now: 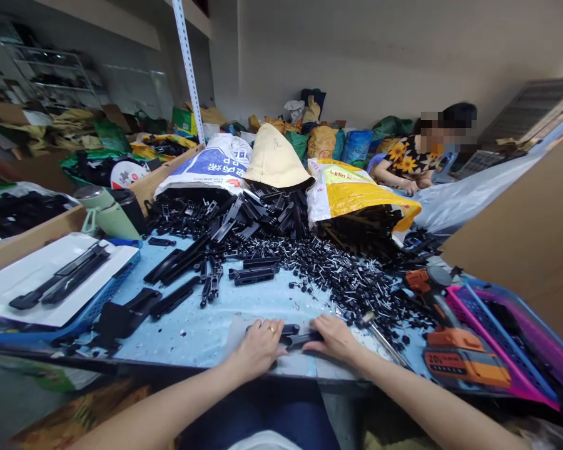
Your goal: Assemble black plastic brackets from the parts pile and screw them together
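Left hand [261, 344] at the near edge of the desk [281, 300], fingers bent down and nearly closed over the left end of a black part [301, 338]. Right hand [334, 337] on the right end of the same part, fingers curled over it, thumb toward the middle; undersides of both grips hidden. Part lies crosswise between the hands, low over the desk; can't tell if it touches the surface. Ring [272, 329] on left hand.

Just right of right hand: metal-shafted tool [385, 340], lying at a slant. Further right, orange cordless drill [464, 359] on its side, beside pink basket [502, 356]. Beyond the hands, loose heap of black-headed screws [347, 281], with long black pieces [253, 275] to its left. Behind: blue-and-white sack [209, 164], cream sack [276, 156], yellow sack [359, 194], mouths toward the person. Left side: white board [16, 281] on blue basket [91, 306], green cup [112, 215] behind it. Co-worker [406, 162] in a floral top, far right back.
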Motion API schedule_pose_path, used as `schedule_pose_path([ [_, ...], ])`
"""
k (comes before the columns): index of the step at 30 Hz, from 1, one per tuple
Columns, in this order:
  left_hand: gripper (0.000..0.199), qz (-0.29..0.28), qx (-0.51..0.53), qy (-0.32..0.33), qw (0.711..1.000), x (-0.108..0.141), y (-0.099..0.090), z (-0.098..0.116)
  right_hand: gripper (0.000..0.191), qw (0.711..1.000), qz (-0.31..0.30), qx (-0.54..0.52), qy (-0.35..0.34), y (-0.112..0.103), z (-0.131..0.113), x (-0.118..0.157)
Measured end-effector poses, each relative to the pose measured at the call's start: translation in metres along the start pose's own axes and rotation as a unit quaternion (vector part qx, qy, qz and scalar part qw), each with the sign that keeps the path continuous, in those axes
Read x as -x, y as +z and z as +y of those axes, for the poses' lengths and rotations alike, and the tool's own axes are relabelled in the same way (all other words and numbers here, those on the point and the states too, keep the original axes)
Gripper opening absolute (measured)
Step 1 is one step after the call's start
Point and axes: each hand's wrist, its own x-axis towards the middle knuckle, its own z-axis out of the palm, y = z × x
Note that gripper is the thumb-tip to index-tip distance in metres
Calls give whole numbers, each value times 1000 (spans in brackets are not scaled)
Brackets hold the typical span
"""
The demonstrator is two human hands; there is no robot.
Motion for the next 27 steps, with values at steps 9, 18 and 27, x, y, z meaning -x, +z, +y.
schedule_pose_path([
  [9, 54, 164, 315, 0, 935, 16, -67, 16, 61, 922, 64, -375, -71, -51, -67, -16],
  [18, 57, 336, 217, -29, 916, 13, -28, 1, 35, 916, 220, -329, 69, 34, -74, -118],
  [27, 36, 50, -73, -33, 996, 4, 4, -69, 18, 990, -6, -135, 45, -1, 26, -235],
])
